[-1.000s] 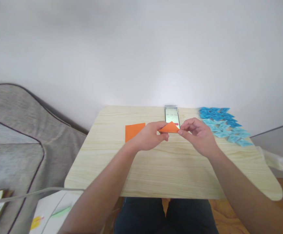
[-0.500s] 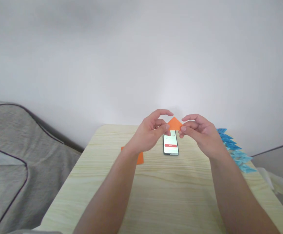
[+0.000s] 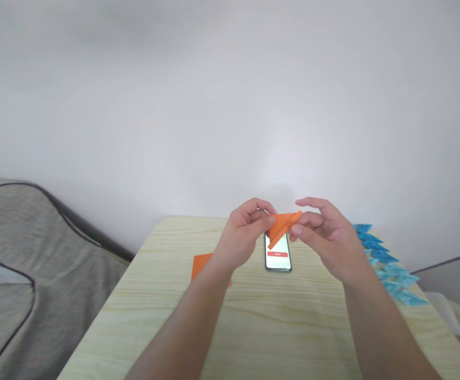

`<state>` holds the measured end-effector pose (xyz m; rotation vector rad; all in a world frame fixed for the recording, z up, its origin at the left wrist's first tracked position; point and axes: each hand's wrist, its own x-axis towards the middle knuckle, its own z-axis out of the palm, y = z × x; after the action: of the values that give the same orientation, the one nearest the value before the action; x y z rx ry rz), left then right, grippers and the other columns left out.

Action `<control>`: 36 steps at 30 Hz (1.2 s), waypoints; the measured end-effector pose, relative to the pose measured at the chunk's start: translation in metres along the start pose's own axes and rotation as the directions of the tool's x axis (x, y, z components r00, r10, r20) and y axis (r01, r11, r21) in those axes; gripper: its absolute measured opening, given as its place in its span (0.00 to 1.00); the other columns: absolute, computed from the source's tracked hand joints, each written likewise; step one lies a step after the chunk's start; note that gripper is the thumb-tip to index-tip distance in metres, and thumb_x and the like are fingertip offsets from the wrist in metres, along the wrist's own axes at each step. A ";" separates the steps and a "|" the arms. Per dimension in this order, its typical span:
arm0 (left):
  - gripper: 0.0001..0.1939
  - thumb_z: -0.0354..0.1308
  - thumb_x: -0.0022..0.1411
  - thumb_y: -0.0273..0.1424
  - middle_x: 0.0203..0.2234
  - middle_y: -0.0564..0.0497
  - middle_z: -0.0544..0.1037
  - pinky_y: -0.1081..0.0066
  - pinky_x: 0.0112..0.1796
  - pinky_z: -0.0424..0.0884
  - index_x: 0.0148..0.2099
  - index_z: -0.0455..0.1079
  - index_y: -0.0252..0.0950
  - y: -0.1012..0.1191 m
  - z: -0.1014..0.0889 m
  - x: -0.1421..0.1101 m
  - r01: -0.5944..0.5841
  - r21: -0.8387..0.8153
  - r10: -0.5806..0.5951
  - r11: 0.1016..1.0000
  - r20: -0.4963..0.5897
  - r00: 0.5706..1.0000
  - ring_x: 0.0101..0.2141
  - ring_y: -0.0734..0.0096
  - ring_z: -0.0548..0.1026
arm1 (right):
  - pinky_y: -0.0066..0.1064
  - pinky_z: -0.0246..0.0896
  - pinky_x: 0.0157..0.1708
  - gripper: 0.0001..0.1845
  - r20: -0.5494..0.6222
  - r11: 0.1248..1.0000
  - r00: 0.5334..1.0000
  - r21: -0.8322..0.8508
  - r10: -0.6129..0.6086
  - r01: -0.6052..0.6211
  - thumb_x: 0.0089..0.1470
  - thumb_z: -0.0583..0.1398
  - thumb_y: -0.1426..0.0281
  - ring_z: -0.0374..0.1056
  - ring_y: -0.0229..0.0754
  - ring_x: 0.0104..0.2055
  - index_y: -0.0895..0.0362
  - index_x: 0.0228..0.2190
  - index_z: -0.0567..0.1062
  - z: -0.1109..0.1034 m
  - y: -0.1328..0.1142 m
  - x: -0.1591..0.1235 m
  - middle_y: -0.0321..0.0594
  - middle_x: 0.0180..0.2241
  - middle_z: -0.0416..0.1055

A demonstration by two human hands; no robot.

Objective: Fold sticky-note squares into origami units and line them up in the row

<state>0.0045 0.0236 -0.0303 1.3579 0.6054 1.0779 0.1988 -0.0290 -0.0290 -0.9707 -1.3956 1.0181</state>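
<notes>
Both my hands hold a small folded orange paper piece (image 3: 282,226) in the air above the light wooden table (image 3: 277,322). My left hand (image 3: 242,238) pinches its left end between thumb and fingers. My right hand (image 3: 325,237) pinches its right end, with the index finger raised. Directly below the paper lies a phone (image 3: 279,253) with a lit screen showing a red bar.
A flat orange paper sheet (image 3: 200,265) lies on the table left of the phone, partly hidden by my left forearm. Several folded blue paper pieces (image 3: 384,264) are heaped along the table's right edge. A grey cushion (image 3: 27,274) sits to the left. A white wall is behind.
The view tipped upward, so the table sits lower in frame. Both hands lifted the orange paper off the table, and it now folds from an upright triangle into a narrower slanted shape.
</notes>
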 end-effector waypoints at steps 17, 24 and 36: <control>0.05 0.63 0.60 0.32 0.26 0.54 0.70 0.73 0.32 0.62 0.37 0.73 0.35 -0.004 0.015 -0.002 0.056 -0.219 -0.079 0.974 -0.094 0.992 0.29 0.75 0.66 | 0.35 0.70 0.38 0.24 -0.048 0.996 0.998 0.070 -0.044 0.048 0.57 0.68 0.71 0.73 0.40 0.36 0.47 0.54 0.70 0.009 -0.006 -0.008 0.36 0.35 0.79; 0.04 0.63 0.60 0.30 0.26 0.54 0.71 0.73 0.32 0.65 0.36 0.71 0.35 -0.003 0.018 -0.003 0.132 -0.407 -0.147 0.904 -0.006 0.989 0.28 0.74 0.70 | 0.38 0.71 0.40 0.23 -0.034 0.997 0.997 0.048 -0.063 0.065 0.57 0.68 0.71 0.75 0.42 0.38 0.45 0.52 0.72 0.008 -0.012 -0.008 0.36 0.37 0.79; 0.04 0.63 0.58 0.28 0.24 0.55 0.71 0.74 0.29 0.67 0.34 0.71 0.34 -0.001 0.025 -0.003 0.131 -0.489 -0.162 0.862 -0.022 0.986 0.25 0.77 0.71 | 0.39 0.72 0.43 0.18 -0.047 0.996 0.995 -0.014 -0.091 0.090 0.57 0.68 0.69 0.76 0.44 0.40 0.47 0.49 0.76 0.006 -0.008 -0.007 0.39 0.38 0.80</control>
<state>0.0245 0.0093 -0.0274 0.8264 0.4338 1.0619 0.1931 -0.0384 -0.0232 -0.9258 -1.3954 0.9149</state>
